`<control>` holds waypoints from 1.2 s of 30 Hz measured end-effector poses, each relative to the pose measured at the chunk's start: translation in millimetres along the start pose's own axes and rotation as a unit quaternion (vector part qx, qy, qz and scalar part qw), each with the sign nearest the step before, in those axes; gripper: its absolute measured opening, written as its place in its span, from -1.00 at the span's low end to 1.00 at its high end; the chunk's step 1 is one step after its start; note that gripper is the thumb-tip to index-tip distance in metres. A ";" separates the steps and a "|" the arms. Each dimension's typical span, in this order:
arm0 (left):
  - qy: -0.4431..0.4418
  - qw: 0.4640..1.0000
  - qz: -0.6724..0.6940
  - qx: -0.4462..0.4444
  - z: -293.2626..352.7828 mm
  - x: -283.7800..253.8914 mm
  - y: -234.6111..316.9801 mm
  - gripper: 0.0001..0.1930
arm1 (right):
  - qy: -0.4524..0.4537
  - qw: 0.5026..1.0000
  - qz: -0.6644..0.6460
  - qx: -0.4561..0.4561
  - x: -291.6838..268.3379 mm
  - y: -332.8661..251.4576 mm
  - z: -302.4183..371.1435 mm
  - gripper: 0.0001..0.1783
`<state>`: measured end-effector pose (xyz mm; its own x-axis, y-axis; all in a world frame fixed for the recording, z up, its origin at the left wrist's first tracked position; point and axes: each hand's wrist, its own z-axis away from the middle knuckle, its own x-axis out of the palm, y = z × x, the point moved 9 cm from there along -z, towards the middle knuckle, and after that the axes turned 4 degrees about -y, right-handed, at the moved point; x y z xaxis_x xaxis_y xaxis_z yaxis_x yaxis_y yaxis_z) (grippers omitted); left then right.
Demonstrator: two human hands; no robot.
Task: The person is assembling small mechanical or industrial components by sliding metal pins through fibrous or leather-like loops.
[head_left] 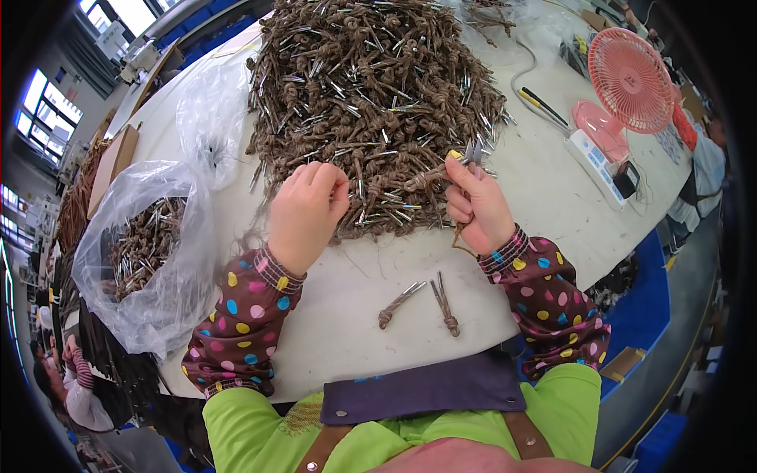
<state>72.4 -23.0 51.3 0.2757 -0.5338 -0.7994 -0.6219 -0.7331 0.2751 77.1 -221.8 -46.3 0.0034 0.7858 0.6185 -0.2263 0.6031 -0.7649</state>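
Note:
A large heap of brown knotted cords (363, 94) with silvery metal tips covers the table in front of me. At the heap's near edge, my left hand (306, 214) is closed with its fingers curled inward; anything in them is hidden. My right hand (479, 206) is closed around small thread snips (472, 152), their metal blades pointing up and a bit of yellow showing. Beside its fingertips lies a knotted cord (426, 181); whether the hand touches it I cannot tell. Two separate knotted cords, one to the left (400, 305) and one to the right (445, 307), lie nearer me.
At the left, a clear plastic bag (158, 315) holds more knotted cords. A pink fan (631, 80), a white power strip (595, 168) and a black-and-yellow pen-like tool (544, 108) stand or lie on the right. Blue bins (650, 276) are beyond the table's right edge.

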 end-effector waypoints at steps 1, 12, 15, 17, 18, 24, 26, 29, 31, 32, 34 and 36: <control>-0.005 1.000 -0.007 0.023 1.4 3.2 10.1 -0.78 | -0.001 1.000 0.002 0.002 2.4 0.3 1.0 -0.79; -0.143 0.823 0.523 -0.169 18.3 62.2 8.2 -0.69 | -0.043 0.957 0.218 -0.185 33.8 -23.6 19.3 -0.77; -0.135 0.838 0.503 -0.162 18.7 65.8 1.4 -0.69 | -0.053 0.892 0.361 -0.265 43.6 -33.5 28.1 -0.80; -0.149 0.854 0.475 -0.151 19.4 64.0 4.1 -0.71 | -0.058 0.853 0.420 -0.304 50.5 -45.3 33.8 -0.83; -0.148 0.880 0.422 -0.163 21.0 58.1 3.8 -0.71 | -0.039 0.855 0.428 -0.292 48.8 -51.9 33.0 -0.84; -0.173 0.965 0.113 0.163 48.5 58.0 52.6 -0.62 | -0.039 0.911 0.356 -0.202 21.9 -56.3 12.8 -0.69; -0.203 0.941 0.070 0.261 70.3 57.2 58.7 -0.60 | -0.144 0.920 0.358 -0.070 35.5 -17.2 15.2 -0.69; -0.211 0.943 0.103 0.237 84.4 38.7 29.7 -0.72 | -0.333 0.805 0.491 -0.009 67.5 22.6 42.7 -0.67; -0.219 0.958 0.087 0.163 85.1 24.5 4.4 -0.77 | -0.318 0.784 0.532 -0.042 68.7 17.1 41.5 -0.67; -0.223 0.968 0.073 0.087 84.1 22.2 -12.3 -0.81 | -0.301 0.759 0.573 -0.072 68.3 12.9 40.4 -0.67; -0.158 0.983 0.071 0.066 64.1 10.0 -7.2 -0.83 | -0.213 0.766 0.593 -0.127 57.8 -8.3 26.4 -0.68; -0.074 0.996 0.056 0.018 39.1 3.5 -2.2 -0.86 | -0.121 0.763 0.610 -0.177 41.0 -29.6 15.2 -0.68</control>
<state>46.0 -6.8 27.0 0.0934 -0.5412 -0.8357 -0.6687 -0.6559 0.3500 69.1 -209.5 4.4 -0.1881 0.7695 -0.6103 0.3605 -0.5239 -0.7717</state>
